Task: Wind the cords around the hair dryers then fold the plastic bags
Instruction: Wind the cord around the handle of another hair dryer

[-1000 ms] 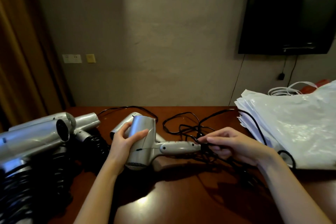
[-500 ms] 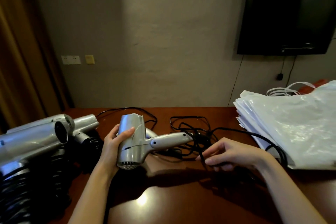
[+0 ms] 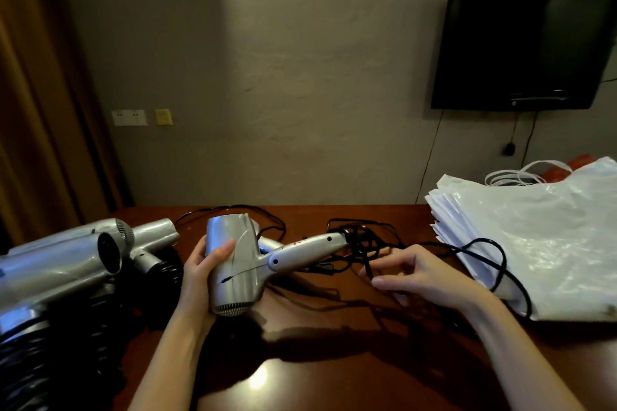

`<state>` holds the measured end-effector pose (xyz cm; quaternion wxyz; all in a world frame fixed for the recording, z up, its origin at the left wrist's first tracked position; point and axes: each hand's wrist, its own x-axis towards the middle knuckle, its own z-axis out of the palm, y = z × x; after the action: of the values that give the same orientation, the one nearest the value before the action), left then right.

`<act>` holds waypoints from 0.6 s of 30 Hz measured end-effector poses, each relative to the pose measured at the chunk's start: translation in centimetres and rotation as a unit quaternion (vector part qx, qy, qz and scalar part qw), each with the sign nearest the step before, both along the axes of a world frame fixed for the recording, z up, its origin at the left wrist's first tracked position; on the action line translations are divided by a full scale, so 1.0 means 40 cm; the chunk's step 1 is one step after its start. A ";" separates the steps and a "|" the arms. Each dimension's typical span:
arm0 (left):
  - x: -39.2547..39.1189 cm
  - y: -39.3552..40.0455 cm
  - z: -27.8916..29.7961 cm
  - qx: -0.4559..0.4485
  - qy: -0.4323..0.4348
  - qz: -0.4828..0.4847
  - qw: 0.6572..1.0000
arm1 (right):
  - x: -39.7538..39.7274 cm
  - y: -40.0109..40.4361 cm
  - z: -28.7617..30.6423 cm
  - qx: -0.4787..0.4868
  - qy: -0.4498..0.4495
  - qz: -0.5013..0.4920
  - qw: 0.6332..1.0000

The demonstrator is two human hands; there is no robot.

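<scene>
At the table's [image 3: 300, 360] left edge lies a pile of silver hair dryers [image 3: 63, 264] with wound black cords. Just right of it, the left hand [image 3: 203, 274] grips the barrel of a silver hair dryer [image 3: 240, 264], handle pointing right. Its black cord [image 3: 364, 243] lies tangled on the table; the right hand [image 3: 417, 274] pinches a strand. White plastic bags [image 3: 541, 243] are stacked far right.

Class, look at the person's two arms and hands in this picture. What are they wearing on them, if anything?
Nothing shows on either. The left hand and right hand are bare, with no gloves, rings, watch or bracelet visible. Both forearms are bare to the bottom edge of the picture; no sleeve is in view.
</scene>
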<state>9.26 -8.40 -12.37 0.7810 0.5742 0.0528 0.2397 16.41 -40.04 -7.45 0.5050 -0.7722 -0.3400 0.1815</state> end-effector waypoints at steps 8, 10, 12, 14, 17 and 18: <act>0.006 -0.032 0.003 -0.049 0.018 -0.056 0.997 | 0.008 0.019 -0.004 0.062 -0.052 -0.014 0.997; -0.003 -0.048 0.014 -0.073 0.016 -0.106 0.992 | 0.008 0.012 0.008 0.076 -0.056 -0.021 0.995; -0.005 -0.055 0.016 -0.098 0.025 -0.125 0.987 | 0.013 0.006 0.026 0.090 -0.063 -0.020 0.994; -0.009 -0.061 0.026 -0.122 0.040 -0.114 0.985 | 0.026 0.002 0.042 0.087 -0.075 -0.010 0.993; -0.002 -0.070 0.038 -0.141 0.062 -0.063 0.986 | 0.045 0.010 0.053 0.076 -0.073 -0.008 0.994; -0.004 -0.070 0.041 -0.146 0.069 -0.051 0.986 | 0.047 0.018 0.048 0.074 -0.061 0.000 0.995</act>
<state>9.08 -11.21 -10.74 0.8621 0.4710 0.1118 0.1496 18.28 -39.33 -5.52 0.5395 -0.7423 -0.3824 0.1084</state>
